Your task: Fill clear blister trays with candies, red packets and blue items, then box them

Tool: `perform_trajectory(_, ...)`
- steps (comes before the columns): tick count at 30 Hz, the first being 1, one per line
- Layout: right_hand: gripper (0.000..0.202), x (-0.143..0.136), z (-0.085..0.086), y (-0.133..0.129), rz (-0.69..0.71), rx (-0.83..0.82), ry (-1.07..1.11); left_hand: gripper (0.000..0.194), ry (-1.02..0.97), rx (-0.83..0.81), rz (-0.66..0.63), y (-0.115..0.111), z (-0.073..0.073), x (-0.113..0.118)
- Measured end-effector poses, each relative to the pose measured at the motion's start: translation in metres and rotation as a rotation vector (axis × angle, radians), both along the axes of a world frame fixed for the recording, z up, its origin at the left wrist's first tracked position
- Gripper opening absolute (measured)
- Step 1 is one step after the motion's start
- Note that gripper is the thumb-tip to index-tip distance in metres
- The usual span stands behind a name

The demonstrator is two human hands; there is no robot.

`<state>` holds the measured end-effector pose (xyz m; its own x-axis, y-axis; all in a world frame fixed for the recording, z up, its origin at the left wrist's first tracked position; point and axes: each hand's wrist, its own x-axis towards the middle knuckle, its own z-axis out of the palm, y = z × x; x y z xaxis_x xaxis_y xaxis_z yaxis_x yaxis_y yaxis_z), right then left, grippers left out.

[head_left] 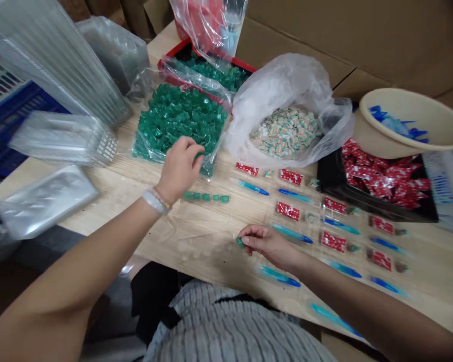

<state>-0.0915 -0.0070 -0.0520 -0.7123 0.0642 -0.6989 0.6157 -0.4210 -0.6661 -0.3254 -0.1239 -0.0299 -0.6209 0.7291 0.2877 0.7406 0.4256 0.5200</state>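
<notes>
My left hand (181, 168) is at the front edge of a clear bag heaped with small green translucent pieces (181, 118). Its thumb and fingers are closed around one such green piece (199, 155). Farther right, low over the wooden table, my right hand (264, 244) pinches another small green piece (240, 243) between its fingertips. Between the hands lies a short row of green pieces (206, 197). To the right are clear trays, each with a red patterned packet (288, 210), a small striped piece (310, 217) and a blue pen-like stick (292, 233).
Behind stand a white bag of small striped pieces (287, 131), a red-rimmed tray (245, 66) and a beige bowl (407, 108) with blue items. A black tray (377, 206) holds red packets. Stacked clear plastic trays (60, 138) and a blue crate (22, 110) are left.
</notes>
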Motion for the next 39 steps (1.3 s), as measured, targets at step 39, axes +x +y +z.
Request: perform_trajectory(39,0.025,-0.039,0.023,0.020,0.410,1.328,0.556,0.021,-0.048,0.011,-0.149,-0.059,-0.013,0.026)
